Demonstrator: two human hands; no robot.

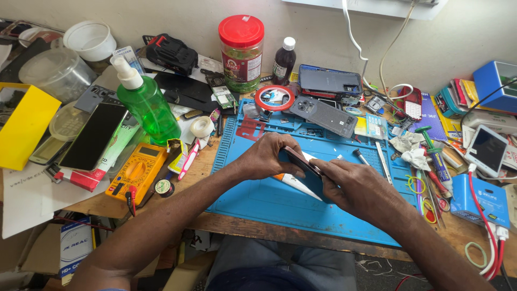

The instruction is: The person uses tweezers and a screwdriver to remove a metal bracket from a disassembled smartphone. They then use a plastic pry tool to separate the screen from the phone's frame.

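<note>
Head view: both hands meet over centre of blue repair mat [258,199]. Left hand [266,157] curled shut round upper-left end of a thin phone [301,163], fingers wrapped over its edge. Right hand [353,186] closed on lower-right end, thumb along top edge, fingers hidden beneath. Phone held edge-on, tilted up off mat; long axis runs approx 10 o'clock to 4 o'clock, dark w/ reddish rim showing. Which face is up: can't tell. Just under phone, a white-orange flat strip [293,183] lying on mat.

Surface: wooden bench, heavily cluttered. At 12 o'clock from hands, grey phone back cover [323,114] and red tape ring [274,98]; further back, red-lidded jar [242,51] and small dark bottle [284,60]. At 10 o'clock, green spray bottle [146,102]. At 9 o'clock, yellow multimeter [135,172], and beyond it a black-screened phone [94,136]. At 3 o'clock, screwdrivers [435,156], rubber bands, blue box [482,200] w/ red and white cables. White-framed phone [487,150] at approx 2 o'clock.

Room: plain pale wall behind bench; white cables hanging down it at upper right. Cardboard boxes under bench at lower left.
</note>
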